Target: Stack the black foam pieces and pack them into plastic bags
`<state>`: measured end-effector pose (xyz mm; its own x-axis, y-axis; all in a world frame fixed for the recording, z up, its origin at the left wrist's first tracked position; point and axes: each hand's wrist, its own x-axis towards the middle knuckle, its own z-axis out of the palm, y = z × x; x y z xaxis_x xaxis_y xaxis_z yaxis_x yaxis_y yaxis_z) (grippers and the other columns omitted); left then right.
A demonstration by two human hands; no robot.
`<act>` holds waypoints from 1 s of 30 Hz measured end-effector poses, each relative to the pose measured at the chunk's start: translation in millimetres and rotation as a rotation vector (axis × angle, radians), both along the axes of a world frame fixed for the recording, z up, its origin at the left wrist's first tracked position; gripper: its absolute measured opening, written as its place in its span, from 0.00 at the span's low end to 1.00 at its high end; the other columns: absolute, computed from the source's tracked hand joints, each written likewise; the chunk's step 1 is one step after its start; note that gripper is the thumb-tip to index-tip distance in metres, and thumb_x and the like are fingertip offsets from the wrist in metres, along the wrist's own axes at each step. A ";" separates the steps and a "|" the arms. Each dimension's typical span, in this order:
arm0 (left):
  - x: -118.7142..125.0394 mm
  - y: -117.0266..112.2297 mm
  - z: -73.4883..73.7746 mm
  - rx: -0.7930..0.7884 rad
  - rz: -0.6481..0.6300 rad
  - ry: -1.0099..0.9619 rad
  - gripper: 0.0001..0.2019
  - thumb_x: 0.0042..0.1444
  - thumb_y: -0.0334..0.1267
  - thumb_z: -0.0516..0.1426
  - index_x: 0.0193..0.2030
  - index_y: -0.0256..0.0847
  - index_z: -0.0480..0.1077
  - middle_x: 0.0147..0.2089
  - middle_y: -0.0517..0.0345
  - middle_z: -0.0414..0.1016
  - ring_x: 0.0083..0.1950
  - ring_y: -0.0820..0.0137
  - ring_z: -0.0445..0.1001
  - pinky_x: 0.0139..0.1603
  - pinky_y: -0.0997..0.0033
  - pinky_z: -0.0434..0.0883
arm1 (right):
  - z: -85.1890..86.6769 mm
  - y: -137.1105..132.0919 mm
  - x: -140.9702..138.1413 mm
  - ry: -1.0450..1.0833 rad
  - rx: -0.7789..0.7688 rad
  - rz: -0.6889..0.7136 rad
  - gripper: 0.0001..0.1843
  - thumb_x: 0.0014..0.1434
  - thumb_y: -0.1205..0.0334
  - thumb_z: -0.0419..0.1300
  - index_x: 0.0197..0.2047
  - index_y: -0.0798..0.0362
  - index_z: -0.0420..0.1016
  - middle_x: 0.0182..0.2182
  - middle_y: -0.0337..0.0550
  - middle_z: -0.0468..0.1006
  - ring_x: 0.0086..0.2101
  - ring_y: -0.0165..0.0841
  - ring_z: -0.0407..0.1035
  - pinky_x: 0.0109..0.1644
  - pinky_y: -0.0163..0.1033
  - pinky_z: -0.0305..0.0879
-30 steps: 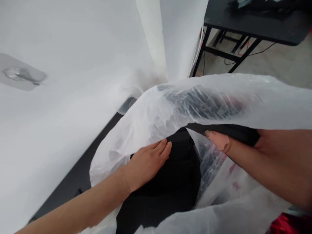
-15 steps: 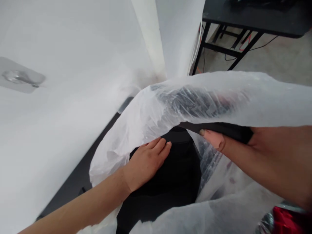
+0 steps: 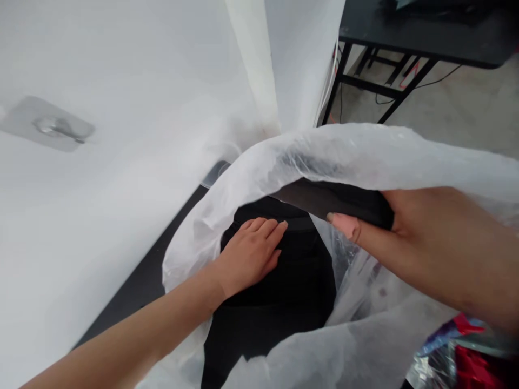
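A large white translucent plastic bag (image 3: pixel 405 156) gapes open in front of me, with a black fabric item (image 3: pixel 284 302) lying inside it. My left hand (image 3: pixel 251 254) reaches into the bag and rests flat on the black fabric, fingers stretched out together. My right hand (image 3: pixel 405 232) is closed on the upper rim of the bag together with a black edge of fabric (image 3: pixel 336 197), thumb underneath, and holds the opening up.
A white wall (image 3: pixel 121 81) fills the left, with a grey metal plate (image 3: pixel 48 129) fixed to it. A black metal-framed table (image 3: pixel 405 38) stands at the back right on a grey floor. Something red and shiny (image 3: pixel 470 356) lies at the bottom right.
My right hand has lifted the bag rim and black edge a little and moved left. The left hand has slid slightly further into the bag. More of the red shiny object shows.
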<state>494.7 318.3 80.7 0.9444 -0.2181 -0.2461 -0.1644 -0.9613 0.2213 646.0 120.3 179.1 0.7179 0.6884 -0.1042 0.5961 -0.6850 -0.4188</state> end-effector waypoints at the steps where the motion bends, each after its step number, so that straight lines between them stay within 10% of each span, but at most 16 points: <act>1: 2.9 -0.9 1.5 0.003 0.008 0.016 0.22 0.65 0.41 0.50 0.64 0.39 0.62 0.57 0.48 0.69 0.56 0.58 0.66 0.58 0.55 0.65 | 0.4 0.8 -0.8 -0.006 -0.027 0.031 0.23 0.60 0.46 0.56 0.53 0.49 0.73 0.39 0.49 0.80 0.37 0.50 0.75 0.35 0.45 0.63; 14: -14.1 5.9 19.0 -0.060 0.005 0.034 0.26 0.63 0.41 0.53 0.67 0.40 0.58 0.67 0.48 0.63 0.68 0.56 0.59 0.68 0.50 0.55 | -18.7 32.0 -27.5 0.123 -0.142 0.173 0.18 0.62 0.56 0.54 0.54 0.48 0.65 0.41 0.43 0.79 0.38 0.40 0.74 0.34 0.37 0.60; 24: -65.4 11.5 85.0 -0.396 0.007 0.229 0.19 0.65 0.46 0.53 0.58 0.43 0.69 0.59 0.51 0.71 0.58 0.62 0.70 0.58 0.62 0.69 | -32.4 46.3 -35.8 0.171 -0.085 0.155 0.18 0.59 0.52 0.58 0.52 0.46 0.65 0.35 0.40 0.79 0.34 0.39 0.73 0.34 0.37 0.60; 30: -88.0 -0.7 79.2 -0.295 -0.025 0.267 0.23 0.63 0.49 0.54 0.62 0.41 0.65 0.59 0.49 0.72 0.59 0.58 0.70 0.60 0.57 0.65 | -34.3 48.5 -39.2 0.174 -0.067 0.143 0.20 0.59 0.51 0.59 0.52 0.46 0.65 0.36 0.40 0.78 0.35 0.39 0.73 0.35 0.38 0.62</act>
<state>406.7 317.6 159.9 0.8491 -0.3380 -0.4059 -0.0860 -0.8466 0.5252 606.9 168.9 144.8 0.5807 0.7691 -0.2671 0.6117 -0.6287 -0.4802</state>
